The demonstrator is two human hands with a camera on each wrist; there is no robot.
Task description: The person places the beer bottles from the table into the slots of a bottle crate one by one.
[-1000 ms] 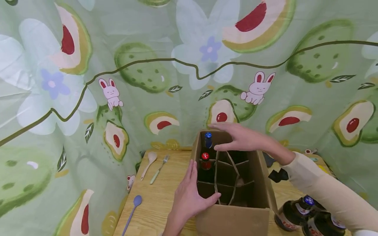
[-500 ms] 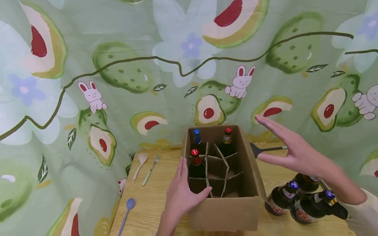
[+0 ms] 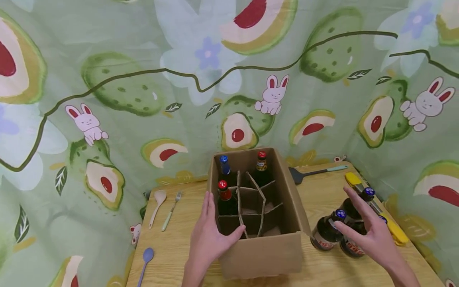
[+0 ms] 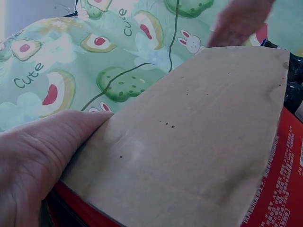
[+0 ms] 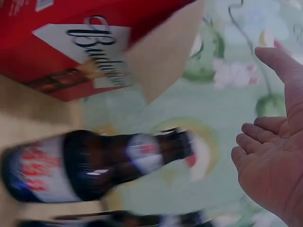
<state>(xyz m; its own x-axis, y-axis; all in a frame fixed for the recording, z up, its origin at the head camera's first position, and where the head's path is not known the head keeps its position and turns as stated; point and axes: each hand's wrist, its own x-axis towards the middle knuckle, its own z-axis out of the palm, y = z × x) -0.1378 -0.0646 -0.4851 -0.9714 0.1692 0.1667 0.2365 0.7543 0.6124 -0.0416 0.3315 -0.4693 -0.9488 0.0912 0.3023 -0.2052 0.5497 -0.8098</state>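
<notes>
A cardboard beer carton with dividers stands open-topped on the table; the right wrist view shows its red printed side. Inside are a blue-capped bottle at back left, a red-capped bottle ahead of it, and another red-capped bottle at back right. My left hand rests on the carton's front left corner, fingers straight along the side, thumb stretched over the front edge. My right hand is spread beside several dark beer bottles with blue caps, holding nothing; contact with them cannot be told.
A cream spoon, a fork and a blue spoon lie left of the carton. A dark spatula lies behind at right. Yellow-handled tools lie beyond the bottles. A patterned curtain hangs along the table's back.
My right hand has moved from above the carton to the right and down to the loose bottles. The left hand stays at the carton's corner. The head view has turned rightward.
</notes>
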